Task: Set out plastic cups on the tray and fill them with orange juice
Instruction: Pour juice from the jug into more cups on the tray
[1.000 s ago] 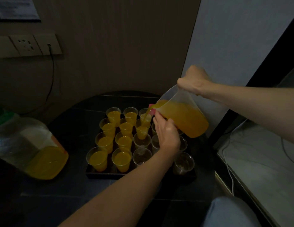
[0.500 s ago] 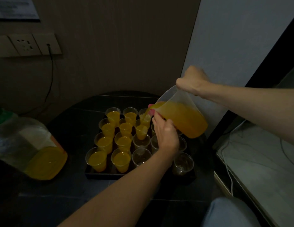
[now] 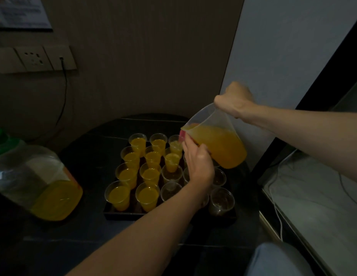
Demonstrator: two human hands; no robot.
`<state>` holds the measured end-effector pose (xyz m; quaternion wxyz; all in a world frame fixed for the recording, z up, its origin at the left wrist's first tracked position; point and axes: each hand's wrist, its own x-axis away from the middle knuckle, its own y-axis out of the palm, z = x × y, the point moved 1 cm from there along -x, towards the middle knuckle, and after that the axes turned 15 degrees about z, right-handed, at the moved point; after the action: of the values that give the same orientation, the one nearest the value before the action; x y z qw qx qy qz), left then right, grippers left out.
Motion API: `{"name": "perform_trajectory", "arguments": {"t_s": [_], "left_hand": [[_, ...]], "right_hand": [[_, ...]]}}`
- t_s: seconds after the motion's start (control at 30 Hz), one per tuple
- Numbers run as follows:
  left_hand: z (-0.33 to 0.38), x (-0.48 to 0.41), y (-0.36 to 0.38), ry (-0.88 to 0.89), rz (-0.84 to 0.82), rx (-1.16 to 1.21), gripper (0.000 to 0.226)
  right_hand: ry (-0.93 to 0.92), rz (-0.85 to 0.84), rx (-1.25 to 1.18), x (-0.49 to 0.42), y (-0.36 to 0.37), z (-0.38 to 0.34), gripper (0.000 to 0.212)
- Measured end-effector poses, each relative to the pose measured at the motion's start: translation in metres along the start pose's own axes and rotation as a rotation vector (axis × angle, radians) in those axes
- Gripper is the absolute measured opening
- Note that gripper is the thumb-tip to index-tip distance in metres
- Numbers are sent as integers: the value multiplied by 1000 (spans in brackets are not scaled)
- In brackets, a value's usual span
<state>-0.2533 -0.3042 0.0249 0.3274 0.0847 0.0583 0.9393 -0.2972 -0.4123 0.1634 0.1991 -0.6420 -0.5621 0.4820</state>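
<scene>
Obs., head view. The pitcher (image 3: 217, 144), clear and roughly half full of juice, is held tilted over the tray (image 3: 153, 215) on the dark counter (image 3: 84, 236). Its long axis runs from the base at 4 o'clock to the mouth at 10 o'clock. The spout is pointed at the back cup (image 3: 175, 144) of the third column, which is partly filled.

The right hand (image 3: 233, 100) is clenched at the pitcher's raised rear rim; the handle itself is hidden. The left hand (image 3: 197, 164) is laid against the wall under the spout, fingers fairly straight, thumb spread. No wrap is seen.

Two left columns are judged full. The empty cups (image 3: 171, 174) lie at 6 o'clock from the spout, nearest the left hand and partly under its forearm. The next pour is judged to need the spout drawn back toward 6 o'clock.
</scene>
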Motion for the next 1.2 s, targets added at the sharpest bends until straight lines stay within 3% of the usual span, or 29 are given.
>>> {"name": "perform_trajectory", "arguments": {"t_s": [0.33,1.2], "left_hand": [[15,9,-11,75,-38,-40,80],[9,66,-33,31,-4,15,78]], "right_hand": [[78,19,-120,13,-23,4,37],[-41,-35,-31,53,-36,6,32]]}}
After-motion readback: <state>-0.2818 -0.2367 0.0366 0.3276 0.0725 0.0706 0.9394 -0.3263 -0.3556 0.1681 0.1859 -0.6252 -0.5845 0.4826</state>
